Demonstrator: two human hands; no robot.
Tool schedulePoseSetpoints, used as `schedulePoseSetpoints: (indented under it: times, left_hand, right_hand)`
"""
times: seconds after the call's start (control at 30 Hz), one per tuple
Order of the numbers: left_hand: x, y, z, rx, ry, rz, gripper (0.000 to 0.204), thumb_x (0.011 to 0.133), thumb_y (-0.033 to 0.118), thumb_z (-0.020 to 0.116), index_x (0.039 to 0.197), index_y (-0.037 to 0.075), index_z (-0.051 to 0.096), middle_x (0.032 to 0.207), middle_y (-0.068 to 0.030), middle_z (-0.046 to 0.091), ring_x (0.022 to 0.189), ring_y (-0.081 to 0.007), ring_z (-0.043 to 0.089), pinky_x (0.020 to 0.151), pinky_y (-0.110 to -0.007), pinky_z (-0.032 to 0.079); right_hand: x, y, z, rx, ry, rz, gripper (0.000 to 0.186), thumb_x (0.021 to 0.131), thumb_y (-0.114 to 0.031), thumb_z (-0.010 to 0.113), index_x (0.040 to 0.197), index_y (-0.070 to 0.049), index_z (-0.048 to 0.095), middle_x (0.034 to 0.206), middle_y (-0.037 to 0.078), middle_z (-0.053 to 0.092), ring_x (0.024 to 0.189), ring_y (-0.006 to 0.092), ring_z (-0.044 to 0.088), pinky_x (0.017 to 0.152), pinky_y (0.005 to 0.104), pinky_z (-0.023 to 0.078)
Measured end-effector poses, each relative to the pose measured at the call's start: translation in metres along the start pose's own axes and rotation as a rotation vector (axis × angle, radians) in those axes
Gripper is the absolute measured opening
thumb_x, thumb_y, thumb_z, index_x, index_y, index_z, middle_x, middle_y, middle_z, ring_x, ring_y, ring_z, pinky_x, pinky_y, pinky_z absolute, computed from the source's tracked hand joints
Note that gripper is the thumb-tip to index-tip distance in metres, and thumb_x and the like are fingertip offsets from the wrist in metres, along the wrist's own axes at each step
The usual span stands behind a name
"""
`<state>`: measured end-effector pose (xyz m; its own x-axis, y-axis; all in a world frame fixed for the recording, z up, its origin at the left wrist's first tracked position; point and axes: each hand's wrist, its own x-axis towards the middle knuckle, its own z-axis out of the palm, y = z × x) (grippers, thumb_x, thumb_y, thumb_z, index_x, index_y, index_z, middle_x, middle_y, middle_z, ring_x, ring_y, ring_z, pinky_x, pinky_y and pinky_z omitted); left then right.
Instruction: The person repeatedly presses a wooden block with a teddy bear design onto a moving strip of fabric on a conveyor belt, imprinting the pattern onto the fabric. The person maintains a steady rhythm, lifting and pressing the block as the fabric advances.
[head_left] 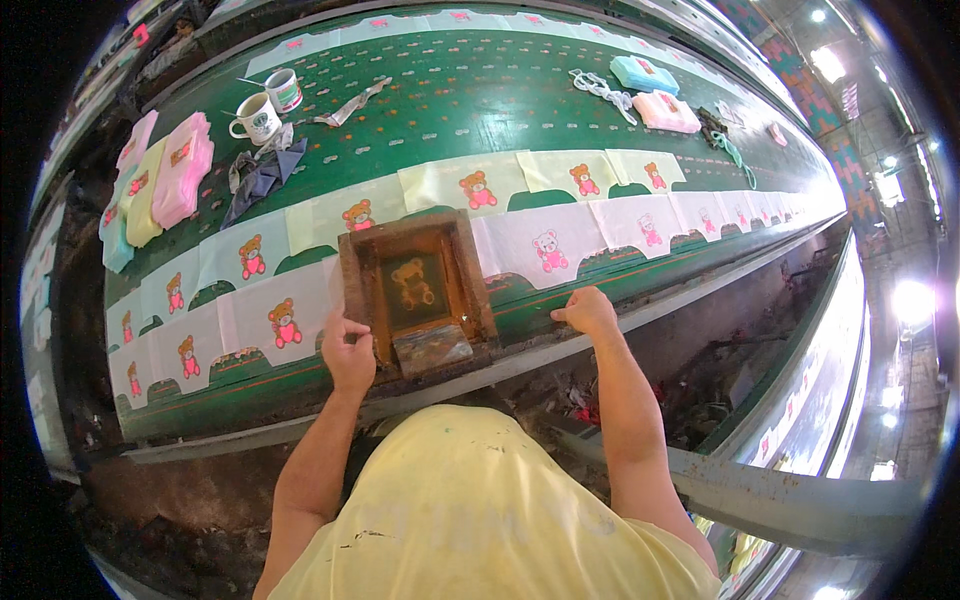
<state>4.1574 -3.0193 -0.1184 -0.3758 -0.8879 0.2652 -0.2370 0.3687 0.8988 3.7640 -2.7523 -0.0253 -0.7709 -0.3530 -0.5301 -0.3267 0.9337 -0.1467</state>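
A wooden screen-printing frame [467,262] lies on the row of pale cut fabric pieces [240,305], its mesh showing a teddy bear outline [411,284]. A worn, stained flat block [432,350] rests at the near end of the frame. My left hand [348,352] is closed at the frame's lower left side, seeming to touch it; what its fingers grip is hidden. To the right of the frame, apart from it, my right hand [588,310] is closed in a pinch above the table's near edge. Whatever it might hold cannot be seen. A fabric piece with a partly coloured pink bear [549,252] lies beyond it.
The long green table [450,110] carries more printed pieces. Two mugs [258,120] stand at the far left beside a dark rag [262,180] and folded fabric stacks [180,172]. Folded bundles [665,111] and white cord [602,92] lie far right. A metal rail [540,358] runs along the near edge.
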Motion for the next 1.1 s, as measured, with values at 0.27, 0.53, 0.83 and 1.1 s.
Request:
schedulePoseSetpoints:
  times: [0.27,0.53,0.83,1.1]
  left_hand:
    - [-0.007,0.046,0.029,-0.064,-0.012,0.175,0.019,0.085,-0.012,0.074,0.089,0.006,0.068,0.166,-0.0348,0.059,0.157,-0.047,0.056,0.132,-0.054,0.037]
    - [-0.017,0.092,0.149,-0.082,0.002,0.182,0.021,0.081,-0.013,0.075,0.091,0.004,0.07,0.162,-0.0314,0.064,0.15,-0.0433,0.061,0.129,-0.054,0.042]
    - [-0.031,0.123,0.247,-0.2,-0.004,-0.203,0.017,0.084,-0.011,0.076,0.095,0.001,0.071,0.119,-0.013,0.078,0.106,-0.021,0.069,0.104,-0.038,0.053]
    - [-0.03,0.136,0.257,-0.327,-0.005,-0.377,0.014,0.086,-0.011,0.073,0.09,0.001,0.067,0.123,-0.0095,0.077,0.099,-0.0108,0.065,0.09,-0.028,0.051]
  right_hand:
    - [0.041,0.049,-0.014,0.018,-0.09,-0.043,0.04,0.081,-0.045,0.102,0.093,-0.011,0.084,0.102,0.014,0.086,0.102,0.0353,0.083,0.094,0.0502,0.064]
    - [0.059,0.134,-0.056,0.085,0.378,-0.216,0.025,0.09,-0.012,0.082,0.114,-0.009,0.082,0.109,0.017,0.085,0.107,0.0364,0.082,0.094,0.0487,0.063]
    - [0.067,0.195,-0.1,0.539,0.566,-0.66,0.026,0.096,0.008,0.072,0.119,-0.002,0.079,0.11,0.016,0.079,0.095,0.0303,0.077,0.086,0.0404,0.061]
    - [0.04,0.145,-0.091,0.612,0.479,-1.075,0.02,0.092,0.003,0.083,0.111,-0.003,0.08,0.111,0.015,0.079,0.104,0.0364,0.077,0.092,0.0443,0.063]
